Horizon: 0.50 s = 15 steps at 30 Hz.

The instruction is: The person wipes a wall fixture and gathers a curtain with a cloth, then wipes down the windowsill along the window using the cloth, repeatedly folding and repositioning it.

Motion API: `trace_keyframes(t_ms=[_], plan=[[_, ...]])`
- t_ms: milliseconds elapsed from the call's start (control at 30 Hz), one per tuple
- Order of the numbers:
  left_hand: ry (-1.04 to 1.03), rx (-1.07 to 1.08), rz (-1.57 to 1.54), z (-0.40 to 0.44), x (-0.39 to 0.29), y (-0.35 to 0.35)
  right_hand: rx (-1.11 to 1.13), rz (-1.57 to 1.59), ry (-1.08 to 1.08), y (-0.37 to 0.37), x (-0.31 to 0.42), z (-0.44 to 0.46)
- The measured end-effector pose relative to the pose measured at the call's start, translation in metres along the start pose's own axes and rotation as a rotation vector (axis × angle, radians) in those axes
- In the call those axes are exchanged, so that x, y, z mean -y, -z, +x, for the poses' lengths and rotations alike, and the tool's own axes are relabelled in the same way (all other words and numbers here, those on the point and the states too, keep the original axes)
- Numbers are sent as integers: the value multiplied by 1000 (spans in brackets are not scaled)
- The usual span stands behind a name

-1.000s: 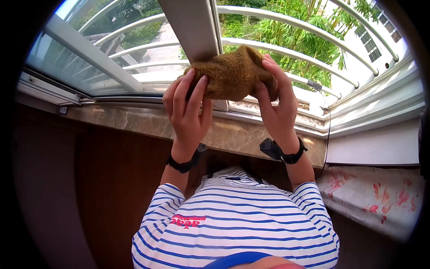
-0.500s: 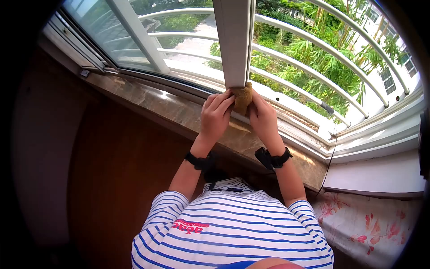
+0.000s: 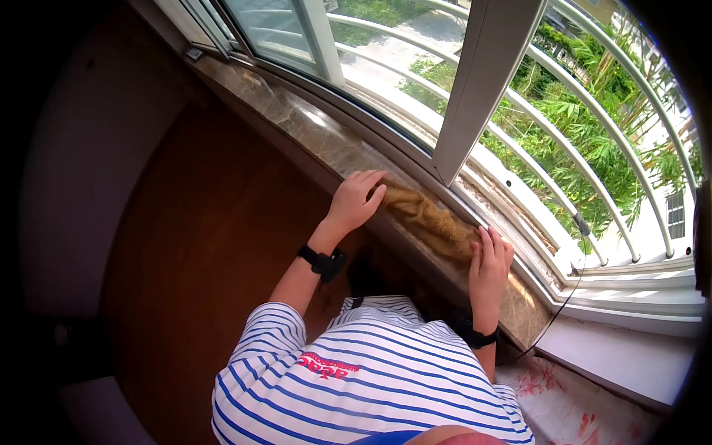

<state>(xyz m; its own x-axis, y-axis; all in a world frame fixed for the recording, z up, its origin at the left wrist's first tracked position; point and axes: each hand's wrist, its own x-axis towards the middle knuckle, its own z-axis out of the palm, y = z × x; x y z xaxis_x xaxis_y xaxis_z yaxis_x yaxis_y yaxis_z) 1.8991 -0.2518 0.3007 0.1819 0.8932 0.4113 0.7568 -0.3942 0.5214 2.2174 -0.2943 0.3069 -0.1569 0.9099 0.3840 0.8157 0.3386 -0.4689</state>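
Note:
A brown cloth (image 3: 426,219) lies stretched along the stone windowsill (image 3: 293,119), just inside the window track. My left hand (image 3: 357,200) grips its left end, thumb and fingers curved around the edge. At the cloth's right end, my right hand (image 3: 489,267) has its fingers pressed on the fabric. Both wrists wear black bands. The white window frame post (image 3: 486,81) rises just behind the cloth.
Behind the sill are white curved railings (image 3: 567,200) with plants outside. A thin dark cable (image 3: 567,300) runs down at the right. Floral fabric (image 3: 552,386) is at the lower right, and brown floor (image 3: 200,259) at the left.
The cloth has gone from being held up, then bunched at the post's base, to lying spread on the sill. My hands have moved apart, and the view has turned.

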Motion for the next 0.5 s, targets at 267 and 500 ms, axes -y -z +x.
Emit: trace_keyframes(t_ms=[267, 500], plan=[[339, 282, -171, 1, -1, 6, 93, -143, -173, 24, -13, 3], [186, 290, -149, 7, 13, 50, 86, -44, -182, 16, -4, 3]])
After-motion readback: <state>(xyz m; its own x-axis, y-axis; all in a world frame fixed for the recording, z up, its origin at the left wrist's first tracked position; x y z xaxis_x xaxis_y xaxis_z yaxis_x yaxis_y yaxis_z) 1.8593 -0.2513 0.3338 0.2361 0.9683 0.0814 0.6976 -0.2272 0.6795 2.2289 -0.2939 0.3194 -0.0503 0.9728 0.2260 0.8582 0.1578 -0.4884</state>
